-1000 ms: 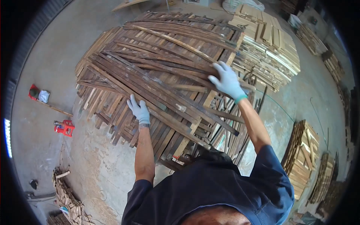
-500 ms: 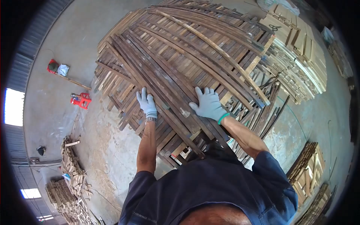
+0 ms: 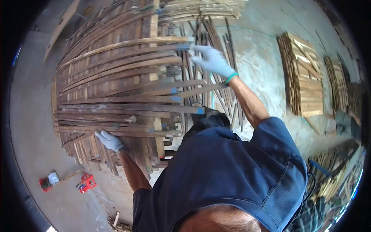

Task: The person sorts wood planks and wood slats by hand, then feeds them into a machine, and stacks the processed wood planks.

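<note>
Long dark wooden strips point(image 3: 127, 107) lie side by side over a broad stack of timber, some with blue-marked ends toward my body. My left hand point(image 3: 109, 141), in a pale glove, has its fingers stretched out along the near-left edge of the strips. My right hand point(image 3: 212, 62), gloved with a green cuff, reaches out with thumb and fingers apart. Its fingertips are right by the end of a strip with a blue end point(image 3: 183, 46) and a lighter wooden strip point(image 3: 135, 41). Slight motion blur softens the right fingers.
More thin strips point(image 3: 228, 50) lie beyond the stack's right end. Bundled boards point(image 3: 305, 73) stand farther right, near a blurred person point(image 3: 346, 123). On the floor at lower left are a red stool point(image 3: 87, 182) and a red item with white cloth point(image 3: 49, 180).
My view has swung to the right, so the strips now run crosswise. My right hand has lifted off the middle strips toward the far strip ends; my left stays at the strips' edge.
</note>
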### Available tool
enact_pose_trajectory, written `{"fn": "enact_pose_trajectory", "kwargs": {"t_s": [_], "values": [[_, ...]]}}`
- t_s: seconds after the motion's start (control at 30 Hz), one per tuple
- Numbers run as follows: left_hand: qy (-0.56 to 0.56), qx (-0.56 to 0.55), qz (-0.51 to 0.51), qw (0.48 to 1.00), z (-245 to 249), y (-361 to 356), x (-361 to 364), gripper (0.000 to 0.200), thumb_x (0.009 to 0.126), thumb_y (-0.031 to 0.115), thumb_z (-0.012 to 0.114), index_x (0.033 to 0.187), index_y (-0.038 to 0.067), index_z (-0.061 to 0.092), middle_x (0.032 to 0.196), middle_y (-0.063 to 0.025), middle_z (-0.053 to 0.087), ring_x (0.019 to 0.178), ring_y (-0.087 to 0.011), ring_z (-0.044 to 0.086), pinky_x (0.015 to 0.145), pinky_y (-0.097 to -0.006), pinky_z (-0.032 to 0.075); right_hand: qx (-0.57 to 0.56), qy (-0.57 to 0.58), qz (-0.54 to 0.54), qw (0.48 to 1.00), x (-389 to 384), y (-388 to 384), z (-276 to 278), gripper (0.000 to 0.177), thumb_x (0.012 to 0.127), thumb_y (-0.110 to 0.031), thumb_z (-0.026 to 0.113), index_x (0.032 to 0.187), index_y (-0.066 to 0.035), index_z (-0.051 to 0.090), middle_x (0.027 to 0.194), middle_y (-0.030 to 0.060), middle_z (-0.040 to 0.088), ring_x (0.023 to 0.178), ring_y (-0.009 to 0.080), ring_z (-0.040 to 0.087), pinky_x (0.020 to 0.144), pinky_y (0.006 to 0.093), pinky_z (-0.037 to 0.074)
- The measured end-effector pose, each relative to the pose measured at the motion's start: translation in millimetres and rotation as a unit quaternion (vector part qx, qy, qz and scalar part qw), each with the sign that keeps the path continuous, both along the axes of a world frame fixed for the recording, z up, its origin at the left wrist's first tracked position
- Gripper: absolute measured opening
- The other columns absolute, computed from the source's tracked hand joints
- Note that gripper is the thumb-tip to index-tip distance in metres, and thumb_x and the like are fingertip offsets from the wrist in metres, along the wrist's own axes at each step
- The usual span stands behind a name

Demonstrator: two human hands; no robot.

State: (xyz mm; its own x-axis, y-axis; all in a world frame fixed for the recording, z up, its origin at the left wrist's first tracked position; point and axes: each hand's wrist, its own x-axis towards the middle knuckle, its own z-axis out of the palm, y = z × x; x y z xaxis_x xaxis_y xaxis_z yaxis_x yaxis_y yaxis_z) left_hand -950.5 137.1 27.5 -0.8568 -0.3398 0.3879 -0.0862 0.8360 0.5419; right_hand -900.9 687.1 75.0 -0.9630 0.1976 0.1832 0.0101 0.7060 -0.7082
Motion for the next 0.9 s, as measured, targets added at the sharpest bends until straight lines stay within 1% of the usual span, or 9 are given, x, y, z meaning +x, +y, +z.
{"fn": "enact_pose_trajectory", "kwargs": {"t_s": [0.13,0.23,0.27,0.37,0.43,0.47,0.6,0.73,0.9], "values": [[-0.001,0.049,0.003,0.999,8,7,3,0.063,0.102,0.044,0.033,0.144,-0.004,0.033,0.148,-0.0233,0.036,0.136,-0.034,0.037,0.113,-0.0356,0.028,0.159,-0.151,-0.242,0.945,211,111,-154,0.047,0.086,-0.04,0.059,0.118,-0.005,0.062,0.105,0.0227,0.066,0.097,0.0401,0.063,0.085,0.0469,0.05],[0.016,0.066,0.016,0.998,3,-1,0,0.065,0.101,0.045,0.035,0.143,-0.005,0.034,0.147,-0.0239,0.038,0.135,-0.0352,0.038,0.112,-0.0359,0.029,0.104,-0.33,-0.309,0.886,405,105,-238,0.036,0.08,-0.038,0.068,0.087,-0.003,0.066,0.081,0.0217,0.065,0.077,0.0373,0.063,0.071,0.0452,0.049],[0.022,0.07,0.021,0.997,3,-1,-1,0.066,0.101,0.045,0.035,0.143,-0.005,0.034,0.146,-0.0239,0.038,0.135,-0.0355,0.038,0.112,-0.036,0.029,-0.04,-0.354,-0.346,0.868,457,79,-250,0.036,0.078,-0.04,0.067,0.085,-0.004,0.068,0.078,0.0205,0.066,0.075,0.0349,0.063,0.07,0.044,0.049],[0.024,0.086,0.016,0.996,-7,-21,-10,0.063,0.1,0.044,0.038,0.14,-0.005,0.039,0.143,-0.0241,0.043,0.131,-0.0371,0.042,0.111,-0.0369,0.032,-0.054,-0.563,-0.26,0.783,579,-2,-282,0.036,0.08,-0.038,0.065,0.09,-0.004,0.069,0.085,0.0182,0.068,0.079,0.0301,0.065,0.074,0.0405,0.05],[0.029,0.358,-0.06,0.931,-5,-33,-15,0.058,0.099,0.039,0.038,0.136,-0.005,0.044,0.138,-0.0231,0.048,0.128,-0.0359,0.045,0.109,-0.0377,0.035,-0.116,-0.611,-0.239,0.746,631,-37,-288,0.037,0.081,-0.038,0.065,0.092,-0.004,0.069,0.087,0.018,0.069,0.081,0.0296,0.065,0.075,0.04,0.05],[0.031,0.484,-0.101,0.868,-4,-39,-19,0.055,0.099,0.037,0.038,0.133,-0.005,0.046,0.136,-0.0226,0.05,0.126,-0.0353,0.047,0.108,-0.0382,0.036,-0.141,-0.62,-0.239,0.734,646,-43,-288,0.037,0.082,-0.038,0.064,0.093,-0.004,0.069,0.089,0.018,0.069,0.082,0.0293,0.065,0.076,0.0397,0.05],[0.082,0.237,0.042,0.967,45,-18,26,0.043,0.097,0.024,0.042,0.126,-0.006,0.052,0.125,-0.0207,0.058,0.116,-0.0308,0.055,0.101,-0.0376,0.043,-0.202,-0.602,-0.25,0.731,666,-27,-293,0.038,0.084,-0.038,0.063,0.098,-0.003,0.069,0.093,0.0178,0.069,0.087,0.0282,0.066,0.079,0.0386,0.05],[0.254,0.233,0.009,0.939,150,145,139,0.04,0.098,0.016,0.043,0.126,-0.012,0.052,0.121,-0.0245,0.06,0.11,-0.0308,0.06,0.098,-0.0361,0.047,-0.224,-0.528,-0.255,0.778,635,39,-311,0.04,0.086,-0.038,0.062,0.102,-0.002,0.069,0.098,0.0176,0.07,0.091,0.0271,0.067,0.082,0.0374,0.051],[0.267,0.121,-0.136,0.946,158,296,244,0.039,0.095,0.016,0.046,0.118,-0.012,0.059,0.111,-0.0205,0.065,0.1,-0.0276,0.063,0.091,-0.036,0.049,-0.193,-0.389,-0.253,0.865,537,195,-301,0.04,0.088,-0.033,0.063,0.11,0.001,0.066,0.103,0.0163,0.071,0.095,0.024,0.066,0.086,0.0357,0.05]]}}
